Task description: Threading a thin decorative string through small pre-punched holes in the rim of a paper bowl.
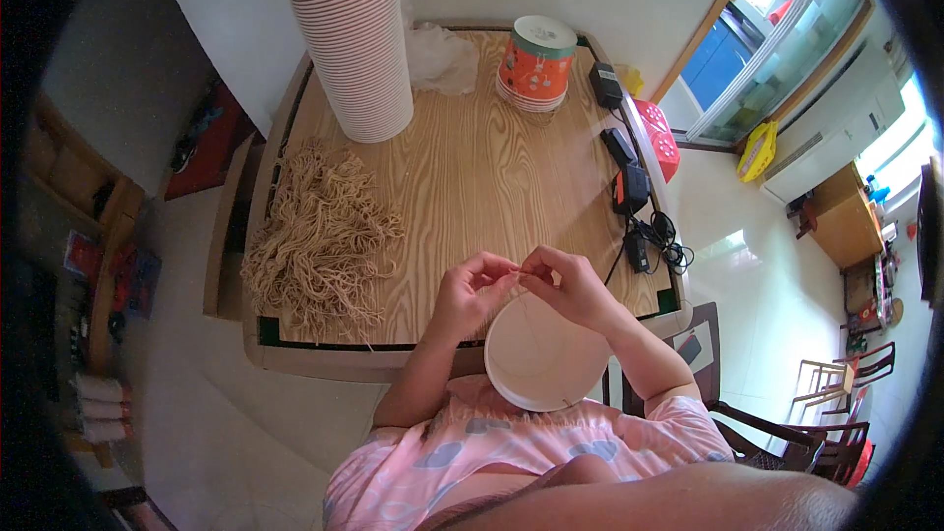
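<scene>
My left hand [476, 291] and my right hand [568, 285] meet fingertip to fingertip above the table's front edge. Both are closed in a pinch, and what lies between the fingers is too small to make out. Just below them a white paper bucket [543, 359] rests against my lap, its open mouth facing up. A faint thin line runs inside it, and a small bit of brown cord [567, 403] shows at its near rim. To the left, a tangled heap of beige cords [320, 241] lies on the wooden table [457, 177].
A tall stack of white paper buckets [352, 54] stands at the back left, beside a crumpled clear plastic bag [442, 61]. Several orange buckets [535, 67] sit upside down at the back. Black power adapters [629, 189] and coiled cable [670, 241] line the right edge, near a red stool [658, 140].
</scene>
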The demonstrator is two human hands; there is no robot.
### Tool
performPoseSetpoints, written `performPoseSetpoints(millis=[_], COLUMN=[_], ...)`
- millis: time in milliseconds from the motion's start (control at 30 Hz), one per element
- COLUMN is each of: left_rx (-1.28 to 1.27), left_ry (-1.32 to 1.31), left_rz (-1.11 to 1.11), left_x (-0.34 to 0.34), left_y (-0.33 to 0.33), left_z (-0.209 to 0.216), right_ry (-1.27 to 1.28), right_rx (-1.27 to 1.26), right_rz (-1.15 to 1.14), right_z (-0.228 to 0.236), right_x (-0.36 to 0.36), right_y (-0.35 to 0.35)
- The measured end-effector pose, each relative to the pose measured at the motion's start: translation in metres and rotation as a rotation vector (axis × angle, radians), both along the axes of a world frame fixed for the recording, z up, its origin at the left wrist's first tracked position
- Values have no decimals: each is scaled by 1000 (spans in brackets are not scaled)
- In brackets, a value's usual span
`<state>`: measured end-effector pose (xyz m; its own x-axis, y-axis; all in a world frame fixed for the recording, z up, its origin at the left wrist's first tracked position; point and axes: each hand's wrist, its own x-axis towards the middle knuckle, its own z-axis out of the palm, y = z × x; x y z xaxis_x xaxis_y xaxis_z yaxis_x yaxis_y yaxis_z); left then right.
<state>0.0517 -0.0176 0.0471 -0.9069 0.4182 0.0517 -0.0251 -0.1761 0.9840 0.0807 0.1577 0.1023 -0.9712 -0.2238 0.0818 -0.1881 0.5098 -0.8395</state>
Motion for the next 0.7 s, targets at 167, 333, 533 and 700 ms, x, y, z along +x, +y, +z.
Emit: performPoseSetpoints(millis=[167,333,533,700], left_rx=[0,56,60,237], left_ry=[8,68,-54,-200], left_rz=[35,51,109,2], left_x=[1,2,-7,-12], left_y=[3,9,11,9], left_z=[-3,1,-5,-4], right_ry=[-32,4,-47,-409], right_rx=[14,19,1,-414], right_rz=[-16,-1,5,256], right_z=[1,0,-2,-10], right_x=[2,-2,-14,-35], right_y=[0,2,7,19])
